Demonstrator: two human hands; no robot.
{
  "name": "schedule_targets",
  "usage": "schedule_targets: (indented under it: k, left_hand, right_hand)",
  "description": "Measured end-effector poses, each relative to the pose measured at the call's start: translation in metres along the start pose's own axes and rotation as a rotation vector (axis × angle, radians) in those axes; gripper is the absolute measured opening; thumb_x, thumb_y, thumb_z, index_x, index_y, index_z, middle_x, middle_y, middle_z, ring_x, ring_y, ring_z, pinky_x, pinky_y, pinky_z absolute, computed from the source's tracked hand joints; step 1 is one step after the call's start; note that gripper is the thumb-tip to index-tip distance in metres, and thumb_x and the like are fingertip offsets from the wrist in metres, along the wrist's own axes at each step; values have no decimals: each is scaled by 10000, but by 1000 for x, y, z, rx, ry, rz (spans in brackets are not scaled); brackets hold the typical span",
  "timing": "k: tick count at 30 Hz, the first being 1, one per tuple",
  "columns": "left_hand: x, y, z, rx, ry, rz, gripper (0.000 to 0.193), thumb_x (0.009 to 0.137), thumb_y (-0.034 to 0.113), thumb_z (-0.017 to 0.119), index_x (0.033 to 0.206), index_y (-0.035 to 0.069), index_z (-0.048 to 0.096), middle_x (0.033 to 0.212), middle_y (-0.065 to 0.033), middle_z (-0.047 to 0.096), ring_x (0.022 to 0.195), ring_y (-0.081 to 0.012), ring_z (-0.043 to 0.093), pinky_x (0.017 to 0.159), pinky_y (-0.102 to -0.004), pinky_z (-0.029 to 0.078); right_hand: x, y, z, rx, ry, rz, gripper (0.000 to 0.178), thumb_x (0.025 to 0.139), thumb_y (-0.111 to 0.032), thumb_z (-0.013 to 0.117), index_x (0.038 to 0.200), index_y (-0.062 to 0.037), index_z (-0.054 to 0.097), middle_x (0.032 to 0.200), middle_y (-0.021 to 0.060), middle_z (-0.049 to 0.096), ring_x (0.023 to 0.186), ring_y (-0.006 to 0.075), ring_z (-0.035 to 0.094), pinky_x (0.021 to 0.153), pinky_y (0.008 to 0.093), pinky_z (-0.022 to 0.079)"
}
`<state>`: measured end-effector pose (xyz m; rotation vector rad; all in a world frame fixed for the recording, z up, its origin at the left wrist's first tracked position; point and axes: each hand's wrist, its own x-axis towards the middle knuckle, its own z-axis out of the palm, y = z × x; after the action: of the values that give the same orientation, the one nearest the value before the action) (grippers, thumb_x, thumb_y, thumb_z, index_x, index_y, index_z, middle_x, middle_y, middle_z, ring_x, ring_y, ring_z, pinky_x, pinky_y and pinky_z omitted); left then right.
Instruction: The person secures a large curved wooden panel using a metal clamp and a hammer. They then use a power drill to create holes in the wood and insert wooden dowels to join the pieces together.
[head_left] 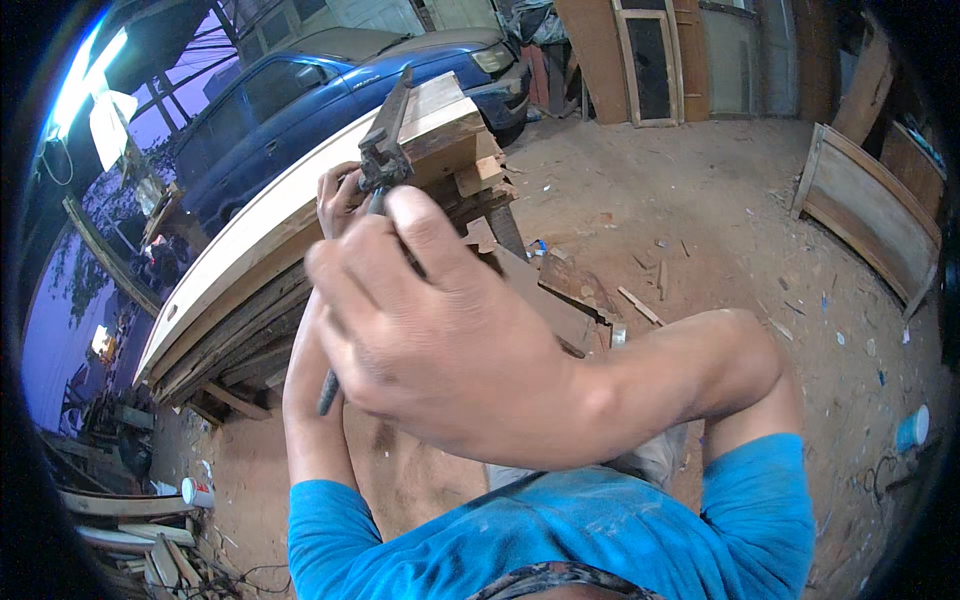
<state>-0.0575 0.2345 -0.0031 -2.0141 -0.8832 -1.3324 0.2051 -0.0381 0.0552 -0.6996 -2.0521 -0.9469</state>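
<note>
A dark metal bar clamp (385,165) lies over the near right end of a pale wooden board (240,245). Its bar points away across the timber, and its head is at the board's near edge. My right hand (430,320) is closed around the clamp's rod, whose lower end shows below my fingers. Beyond it, my left hand (340,195) has its fingers bent against the side of the clamp head. Much of that hand and its wrist is hidden behind my right hand.
Rough planks (240,350) are stacked beneath the board. A blue car (270,120) stands close behind. Offcuts (640,305) and scraps litter the dirt floor (700,200). At right leans a wooden panel (870,210); a white tub (197,492) stands at lower left.
</note>
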Motion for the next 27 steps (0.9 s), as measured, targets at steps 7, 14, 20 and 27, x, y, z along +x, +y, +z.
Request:
schedule_targets:
  k: [7, 14, 20, 27]
  left_hand:
    - [-2, 2, -9, 38, -39, 51, 371, 737, 122, 821, 1098, 87, 738, 1181, -73, 675, 1107, -320, 614, 968, -440, 507]
    - [2, -5, 2, 7, -22, 30, 360, 758, 132, 820, 1096, 40, 735, 1180, -93, 683, 1123, -319, 603, 977, -424, 478]
    - [1, -17, 9, -28, 33, 36, 316, 730, 89, 794, 1042, 64, 755, 1167, -65, 711, 1096, -303, 621, 972, -428, 476]
    - [4, -14, 6, 10, 7, 38, 295, 734, 104, 790, 1027, 73, 771, 1191, -59, 705, 1106, -296, 613, 993, -418, 457]
  right_hand:
    - [26, -2, 68, 347, 536, -230, 380, 845, -270, 625, 1053, 12, 772, 1321, 225, 598, 1395, 403, 466, 1187, 597, 364]
    - [1, -25, 78, 1096, 710, 79, 778, 938, -211, 728, 1534, 92, 329, 1601, 349, 273, 1493, 471, 351, 1204, 571, 349]
    - [0, -51, 85, 1132, 419, 176, 947, 898, -17, 683, 1615, 122, 82, 999, 213, 630, 1066, 410, 621, 1103, 553, 427]
    - [8, -51, 82, 1155, 431, 162, 984, 824, -8, 705, 1612, 126, 131, 995, 202, 612, 994, 381, 590, 1019, 529, 432]
